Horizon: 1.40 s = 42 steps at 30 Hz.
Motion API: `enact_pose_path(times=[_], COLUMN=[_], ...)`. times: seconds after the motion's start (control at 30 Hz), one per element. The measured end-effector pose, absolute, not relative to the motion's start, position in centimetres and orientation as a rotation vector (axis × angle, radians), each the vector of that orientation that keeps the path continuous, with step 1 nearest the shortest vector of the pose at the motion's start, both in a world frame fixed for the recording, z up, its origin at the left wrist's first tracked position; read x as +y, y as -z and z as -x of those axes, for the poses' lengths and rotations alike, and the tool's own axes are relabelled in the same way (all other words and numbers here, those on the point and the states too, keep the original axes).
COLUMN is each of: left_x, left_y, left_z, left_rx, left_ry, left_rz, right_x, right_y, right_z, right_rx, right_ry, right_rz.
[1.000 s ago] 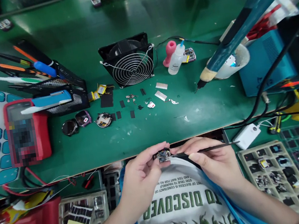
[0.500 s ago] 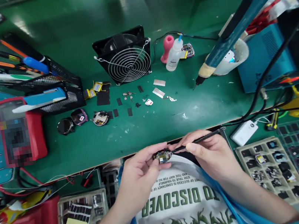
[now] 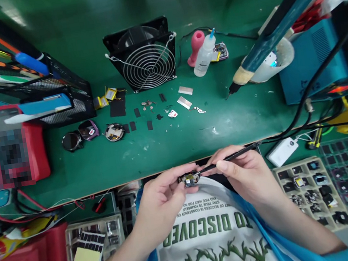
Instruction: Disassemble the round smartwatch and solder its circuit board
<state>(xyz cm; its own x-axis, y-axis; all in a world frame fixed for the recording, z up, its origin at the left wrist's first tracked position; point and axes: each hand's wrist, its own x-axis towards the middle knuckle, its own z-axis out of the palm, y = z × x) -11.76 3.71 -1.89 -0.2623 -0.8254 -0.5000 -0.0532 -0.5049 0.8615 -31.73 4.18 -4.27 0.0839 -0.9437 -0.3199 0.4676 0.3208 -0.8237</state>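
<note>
Left grip (image 3: 161, 197): small device (image 3: 189, 180) is pinched, best held steady; right grip (image 3: 248, 172): black tool (image 3: 237, 154) is clasped, best guided lightly.

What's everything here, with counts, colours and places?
Bench: one, green, across view
Fan: one, black, middle of bench
Squeeze bottle: one, whitish, right of fan
Mesh holder: one, black, bench's left
Meter: one, red, far left
Boxy unit: one, blue, right
Sectioned trays: several, beige or clear, both sides
Small parts: many, mixed colours, mid-bench
Small gadget: one, dark, bottom centre
Slim tool: one, black, right of gadget
Left hand: one, bare, holding gadget
Right hand: one, bare, holding tool
</note>
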Motion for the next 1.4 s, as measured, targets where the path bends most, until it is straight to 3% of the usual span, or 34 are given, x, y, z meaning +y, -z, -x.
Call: enact_pose_path(times=[0.93, 1.4], left_x=[3.9, 4.0], left_y=[2.2, 2.4], left_z=[11.8, 12.0], left_rx=[-1.032, -0.957], left_ry=[1.820, 1.798], left_rz=[-1.392, -1.390], right_x=[4.4, 5.6], right_y=[4.2, 3.8], right_z=[31.8, 32.0], right_rx=[1.018, 1.087], right_ry=[1.159, 1.252], right_rz=[0.673, 0.958])
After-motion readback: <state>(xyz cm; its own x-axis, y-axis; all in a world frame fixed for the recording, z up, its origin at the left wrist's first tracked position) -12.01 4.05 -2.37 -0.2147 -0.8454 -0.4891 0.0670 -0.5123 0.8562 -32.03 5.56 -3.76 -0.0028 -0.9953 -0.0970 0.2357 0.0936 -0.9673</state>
